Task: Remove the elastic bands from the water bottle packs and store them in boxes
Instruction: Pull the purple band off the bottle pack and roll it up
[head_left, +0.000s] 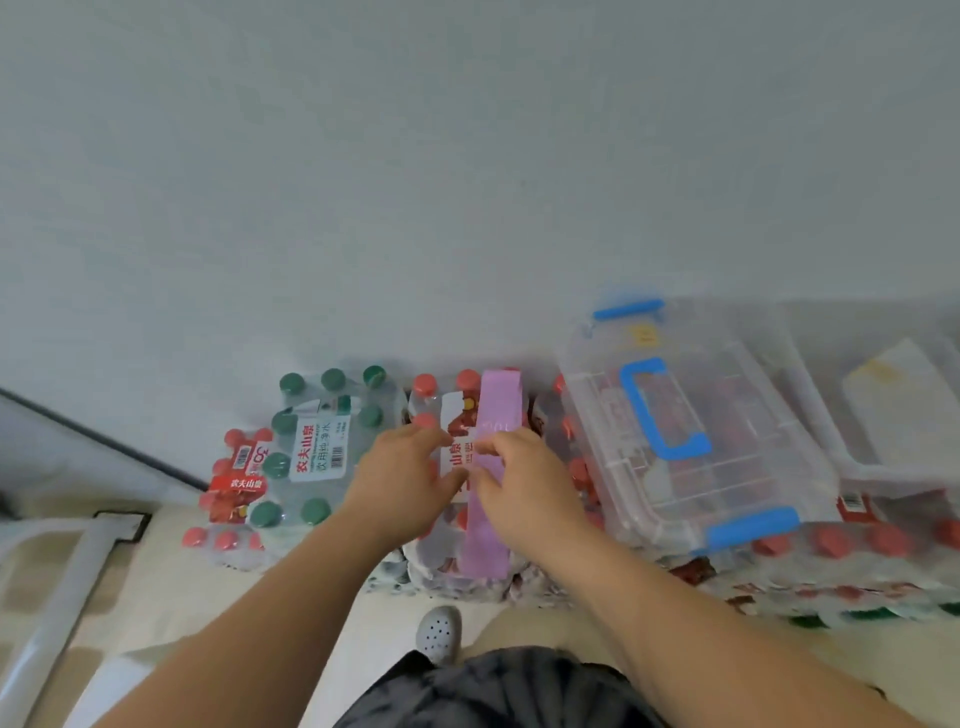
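Head view, looking down. We see 1 purple elastic band (501, 400) stretched lengthwise over the top of a red-capped pack (435, 543) of water bottles, which stands on the floor (171, 597) against a pale wall (467, 182), near frame centre towards 6 o'clock. Both hands meet on top of this pack, close together but not touching. The right hand (522, 480) has its fingers and thumb curled on the band's left edge, about midway along its length. The left hand (408, 467) lies at 9 o'clock of the band, fingertips on the pack's label just beside it; we cannot tell whether it grips anything. At 9 o'clock of the banded pack stands a green-capped pack (317, 447). At 3 o'clock, a clear box (727, 467) with blue latches rests, lid on, upon further red-capped packs. At 6 o'clock, 1 pale perforated shoe (439, 631) is on the floor.
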